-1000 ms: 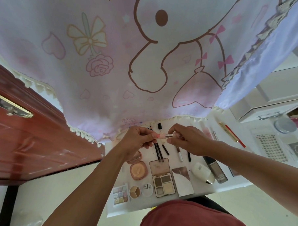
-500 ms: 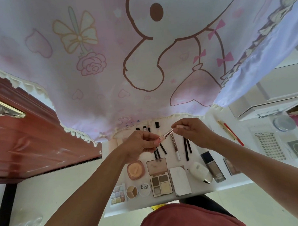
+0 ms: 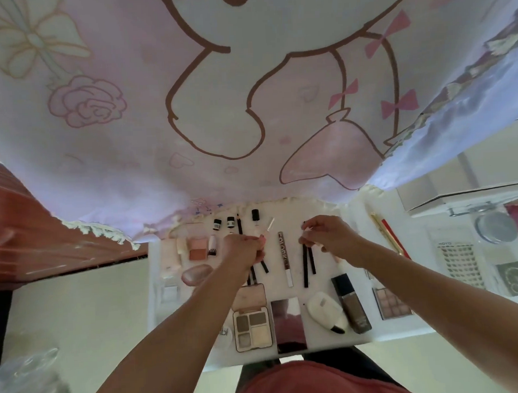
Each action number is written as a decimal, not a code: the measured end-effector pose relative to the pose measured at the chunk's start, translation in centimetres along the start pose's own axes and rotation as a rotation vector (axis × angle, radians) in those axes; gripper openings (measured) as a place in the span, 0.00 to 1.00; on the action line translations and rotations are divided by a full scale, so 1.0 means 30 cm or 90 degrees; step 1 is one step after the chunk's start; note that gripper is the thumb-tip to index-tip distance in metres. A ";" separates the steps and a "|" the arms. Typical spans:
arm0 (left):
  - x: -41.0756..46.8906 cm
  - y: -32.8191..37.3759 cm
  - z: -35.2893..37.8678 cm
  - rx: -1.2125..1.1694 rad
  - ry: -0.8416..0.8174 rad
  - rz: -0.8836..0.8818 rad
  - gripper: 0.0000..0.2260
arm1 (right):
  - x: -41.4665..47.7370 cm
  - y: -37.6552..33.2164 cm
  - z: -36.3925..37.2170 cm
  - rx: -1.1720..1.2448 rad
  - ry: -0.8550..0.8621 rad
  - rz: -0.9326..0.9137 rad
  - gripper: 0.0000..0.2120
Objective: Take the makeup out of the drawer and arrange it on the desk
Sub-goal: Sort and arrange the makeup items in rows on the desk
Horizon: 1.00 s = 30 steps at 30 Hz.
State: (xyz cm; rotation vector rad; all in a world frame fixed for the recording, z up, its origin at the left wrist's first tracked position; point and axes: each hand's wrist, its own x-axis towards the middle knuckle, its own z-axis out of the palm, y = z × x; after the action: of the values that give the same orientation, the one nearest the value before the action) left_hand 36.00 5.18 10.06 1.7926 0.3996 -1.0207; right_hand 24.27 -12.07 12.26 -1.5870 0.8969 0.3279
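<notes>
In the head view, the white desk (image 3: 324, 285) fills the lower middle of the frame. Makeup is already laid out on it in rough rows: an eyeshadow palette (image 3: 251, 324) and a mirrored compact (image 3: 288, 325) near the front edge, a foundation bottle (image 3: 351, 305) to their right, and a long brow pen (image 3: 285, 257) and black pencils (image 3: 306, 262) lying lengthwise further up. Small dark-capped bottles (image 3: 223, 223) stand at the back, under the hem of a pink cartoon cloth (image 3: 248, 107). No drawer can be made out. Both hands hover above the middle rows, apart from each other. The left hand (image 3: 244, 252) has its fingers curled round a pink tube (image 3: 262, 240), from which a thin pale wand (image 3: 271, 224) sticks up and to the right. The right hand (image 3: 328, 238) pinches a small pale piece (image 3: 309, 229) between its fingertips; it is too small to name, though it may be the tube's other half. The item seems to be open and not yet set down. If so, the bare wand is near the cloth's hem and above the laid-out things, so a careless tilt could smear either. The standing bottles are just beyond the left hand, and a forward reach could topple them. Putting the tube down in this crowded middle could also nudge the pencils out of line, and the small piece could slip and roll away among them.
</notes>
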 end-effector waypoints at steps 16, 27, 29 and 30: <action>0.160 -0.042 0.254 0.201 0.269 0.102 0.07 | 0.286 0.042 -0.073 -0.166 0.004 -0.016 0.07; 0.173 -0.073 0.286 0.444 0.240 0.167 0.10 | 0.438 0.020 0.073 -0.242 0.066 -0.043 0.06; 0.175 -0.079 0.285 0.437 0.242 0.166 0.10 | 0.453 0.014 0.088 -0.271 0.076 -0.024 0.03; 0.175 -0.080 0.284 0.434 0.242 0.163 0.11 | 0.459 0.010 0.091 -0.281 0.079 -0.015 0.03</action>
State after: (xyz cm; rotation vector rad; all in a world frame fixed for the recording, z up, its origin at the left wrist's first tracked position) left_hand 33.60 -2.11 3.20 2.5877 0.0317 -0.6660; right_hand 33.89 -14.47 2.31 -2.0403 0.9435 0.4359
